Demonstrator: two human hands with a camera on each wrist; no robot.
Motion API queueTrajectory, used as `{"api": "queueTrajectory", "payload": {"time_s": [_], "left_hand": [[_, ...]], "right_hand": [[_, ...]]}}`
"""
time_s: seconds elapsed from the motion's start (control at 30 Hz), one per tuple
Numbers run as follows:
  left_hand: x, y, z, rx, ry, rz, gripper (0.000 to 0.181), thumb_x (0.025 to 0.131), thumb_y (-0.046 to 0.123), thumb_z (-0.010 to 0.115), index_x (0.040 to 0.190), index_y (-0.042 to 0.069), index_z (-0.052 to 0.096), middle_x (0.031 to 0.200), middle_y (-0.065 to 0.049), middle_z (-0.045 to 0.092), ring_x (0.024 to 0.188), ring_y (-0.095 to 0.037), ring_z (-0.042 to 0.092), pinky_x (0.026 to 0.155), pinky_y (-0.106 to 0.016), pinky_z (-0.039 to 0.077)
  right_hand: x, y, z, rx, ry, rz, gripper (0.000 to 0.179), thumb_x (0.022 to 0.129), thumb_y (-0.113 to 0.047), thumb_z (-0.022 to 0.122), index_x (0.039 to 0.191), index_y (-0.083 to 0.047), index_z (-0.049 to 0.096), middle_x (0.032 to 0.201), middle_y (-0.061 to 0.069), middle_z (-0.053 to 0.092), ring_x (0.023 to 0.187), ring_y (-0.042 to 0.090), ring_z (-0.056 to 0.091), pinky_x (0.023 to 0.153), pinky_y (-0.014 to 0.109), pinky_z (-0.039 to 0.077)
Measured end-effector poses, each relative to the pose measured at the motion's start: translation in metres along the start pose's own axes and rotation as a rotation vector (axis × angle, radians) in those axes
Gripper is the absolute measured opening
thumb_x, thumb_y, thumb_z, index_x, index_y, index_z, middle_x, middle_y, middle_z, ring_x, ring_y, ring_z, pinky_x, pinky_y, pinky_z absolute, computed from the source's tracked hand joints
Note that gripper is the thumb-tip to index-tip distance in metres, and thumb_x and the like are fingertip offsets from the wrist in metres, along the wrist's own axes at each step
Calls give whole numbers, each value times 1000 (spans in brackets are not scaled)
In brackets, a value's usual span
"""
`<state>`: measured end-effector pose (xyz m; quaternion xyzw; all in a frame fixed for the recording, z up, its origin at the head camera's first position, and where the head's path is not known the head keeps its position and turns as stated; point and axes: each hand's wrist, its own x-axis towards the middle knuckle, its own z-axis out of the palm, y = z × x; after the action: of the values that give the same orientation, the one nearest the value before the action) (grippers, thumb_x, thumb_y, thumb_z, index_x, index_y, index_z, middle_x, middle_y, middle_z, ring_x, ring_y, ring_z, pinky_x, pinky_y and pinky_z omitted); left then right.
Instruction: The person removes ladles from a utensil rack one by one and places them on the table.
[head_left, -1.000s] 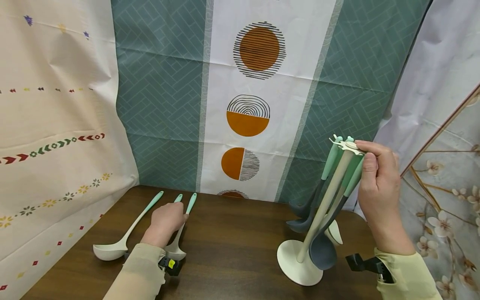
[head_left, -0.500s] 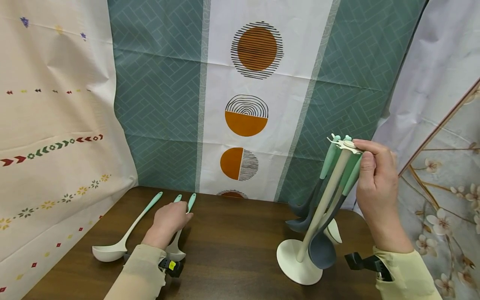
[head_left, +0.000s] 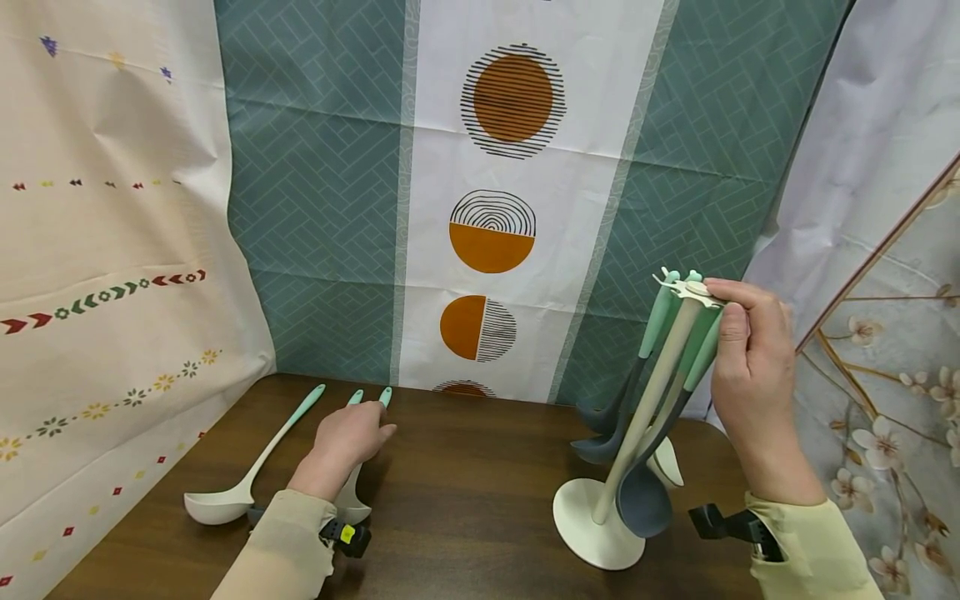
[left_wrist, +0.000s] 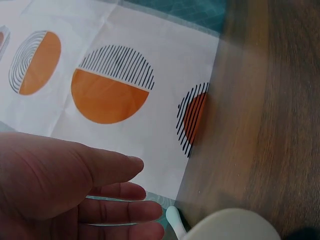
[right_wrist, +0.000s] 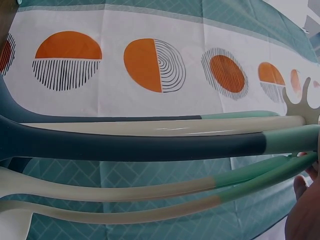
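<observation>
My left hand [head_left: 341, 442] is low over a white-headed utensil [head_left: 352, 502] with a mint handle, covering its middle. In the left wrist view its fingers are extended, with nothing between them. Left of it lies a white ladle [head_left: 217, 506]; a third mint handle [head_left: 356, 397] sticks out beyond the hand, and a dark head [head_left: 256, 513] peeks from behind the sleeve. My right hand [head_left: 753, 375] grips the top of a cream utensil stand [head_left: 592, 533], forefinger on its hooked crown and thumb beside it. Dark ladles [head_left: 645, 502] and pale utensils [right_wrist: 120, 217] hang from the stand.
Everything stands on a dark wooden table [head_left: 465, 483]. Behind it hangs a green and white cloth [head_left: 322, 208] with orange circles. A cream patterned cloth [head_left: 135, 275] borders the left, a floral cloth [head_left: 892, 417] the right.
My left hand has lifted off the mint-handled utensil's handle and shifted slightly forward and right, its thumb spreading outward. The right hand and the stand have stayed in place.
</observation>
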<state>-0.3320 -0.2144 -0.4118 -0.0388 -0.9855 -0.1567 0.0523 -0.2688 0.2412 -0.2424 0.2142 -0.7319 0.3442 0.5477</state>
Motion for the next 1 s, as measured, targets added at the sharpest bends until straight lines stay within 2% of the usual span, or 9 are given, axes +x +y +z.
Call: {"api": "queueTrajectory", "payload": {"time_s": [0.1,0.33,0.6,1.0], "left_hand": [[0,2,0,-1,4,16,26,105,30,77,118,7,76,91,-2,71,75,-22,64,69,-47,55],[-2,10,-2,-20,28,76,25,105,29,77,119,8,77,103,-5,78,83,-23,71,73,-49,58],[-3,15,-4,-65,32,100,25,106,29,77,120,9,77,109,-5,78,91,-25,73,80,-50,60],[-3,21,-6,-103,46,161,24,105,28,78,119,9,78,106,-3,78,90,-23,73,83,-49,60]], "right_hand": [[0,0,0,0,-1,4,36,118,-20,46,139,-4,71,135,-12,67,124,-2,47,101,24,32],[1,1,2,-7,22,5,33,117,-14,48,136,0,71,134,14,70,124,-2,47,102,24,32],[1,-1,2,-4,22,9,34,117,-14,48,136,2,71,134,-1,69,125,-3,47,102,23,32],[1,-1,2,-5,18,10,34,117,-13,47,136,4,70,135,1,70,125,-3,47,102,23,32]]}}
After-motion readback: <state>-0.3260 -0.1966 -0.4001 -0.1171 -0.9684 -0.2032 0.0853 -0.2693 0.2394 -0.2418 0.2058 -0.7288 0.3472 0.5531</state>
